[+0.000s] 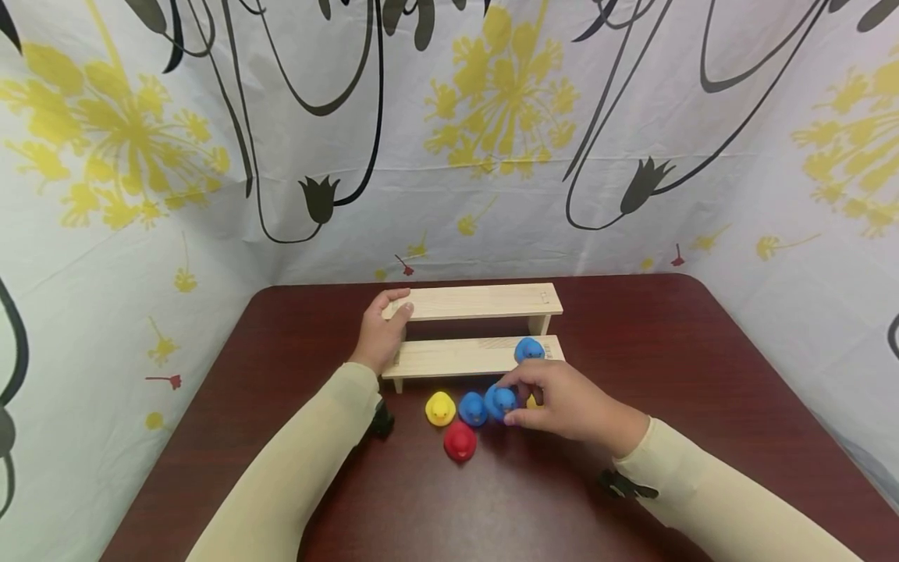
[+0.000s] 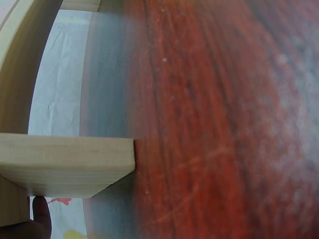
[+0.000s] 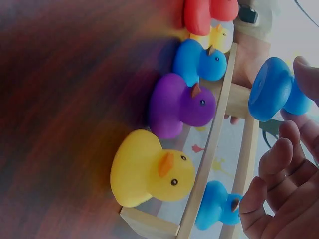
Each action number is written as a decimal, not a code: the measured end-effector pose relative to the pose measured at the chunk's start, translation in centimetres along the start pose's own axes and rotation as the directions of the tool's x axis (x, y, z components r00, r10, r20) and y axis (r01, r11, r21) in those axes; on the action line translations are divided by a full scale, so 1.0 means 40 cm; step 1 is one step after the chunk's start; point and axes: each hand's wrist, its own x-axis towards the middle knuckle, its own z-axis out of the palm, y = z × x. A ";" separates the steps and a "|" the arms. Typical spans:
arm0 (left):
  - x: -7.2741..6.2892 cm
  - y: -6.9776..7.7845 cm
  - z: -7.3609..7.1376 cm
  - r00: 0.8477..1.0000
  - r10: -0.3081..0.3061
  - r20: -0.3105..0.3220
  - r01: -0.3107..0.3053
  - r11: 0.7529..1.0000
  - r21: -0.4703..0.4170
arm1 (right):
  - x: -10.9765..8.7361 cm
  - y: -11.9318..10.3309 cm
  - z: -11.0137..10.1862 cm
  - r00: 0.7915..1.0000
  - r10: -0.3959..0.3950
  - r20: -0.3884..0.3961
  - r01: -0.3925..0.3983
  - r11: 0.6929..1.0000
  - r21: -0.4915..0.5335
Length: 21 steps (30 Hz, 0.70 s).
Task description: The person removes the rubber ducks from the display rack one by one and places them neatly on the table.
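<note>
My right hand point(image 1: 562, 396) pinches a blue rubber duck point(image 1: 502, 400) between thumb and fingers. In the right wrist view that blue duck point(image 3: 271, 89) is raised off the table, its flat base showing. My left hand point(image 1: 382, 332) grips the left end of a two-step wooden shelf point(image 1: 470, 303), thumb over the upper plank. A fingertip point(image 2: 42, 214) shows by the wood in the left wrist view. Another blue duck point(image 1: 529, 349) sits at the right end of the lower step.
In front of the shelf stand a yellow duck point(image 1: 440, 408), a blue duck point(image 1: 473, 408) and a red duck point(image 1: 460, 442). A purple duck point(image 3: 182, 105) and another yellow duck point(image 3: 149, 169) are mostly hidden in the head view. Printed cloth point(image 1: 449, 234) hangs behind the table point(image 1: 548, 499).
</note>
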 end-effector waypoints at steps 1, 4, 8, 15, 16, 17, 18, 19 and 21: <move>0.000 0.000 0.000 1.000 0.002 -0.001 -0.002 1.000 0.000 | -0.002 -0.001 0.002 1.000 0.000 0.008 0.000 1.000 0.002; 0.000 0.000 -0.001 1.000 0.009 -0.003 -0.009 1.000 0.007 | -0.006 -0.005 0.008 0.999 0.008 0.036 -0.008 1.000 0.013; 0.001 -0.003 -0.001 1.000 0.017 -0.008 -0.017 0.999 0.030 | -0.011 -0.008 0.015 0.998 0.006 0.055 -0.007 1.000 0.021; 0.004 -0.006 -0.002 1.000 0.019 -0.012 -0.019 0.999 0.038 | -0.019 -0.005 0.032 0.995 0.030 0.096 -0.032 0.999 0.016; 0.004 -0.007 -0.003 1.000 0.018 -0.012 -0.017 0.999 0.037 | -0.022 -0.006 0.034 0.995 0.030 0.097 -0.032 0.999 0.014; 0.004 -0.007 -0.003 1.000 0.016 -0.012 -0.016 0.999 0.035 | -0.024 -0.006 0.037 0.994 0.031 0.100 -0.032 0.999 0.012; 0.004 -0.007 -0.002 1.000 0.014 -0.011 -0.014 0.999 0.034 | -0.025 -0.006 0.041 0.994 0.030 0.101 -0.031 0.999 0.007; 0.004 -0.007 -0.002 1.000 0.013 -0.011 -0.012 0.999 0.034 | -0.026 -0.007 0.044 0.995 0.027 0.101 -0.027 1.000 0.002; 0.004 -0.008 -0.001 1.000 0.014 -0.011 -0.014 1.000 0.028 | -0.029 -0.007 0.051 0.995 0.024 0.101 -0.023 1.000 -0.005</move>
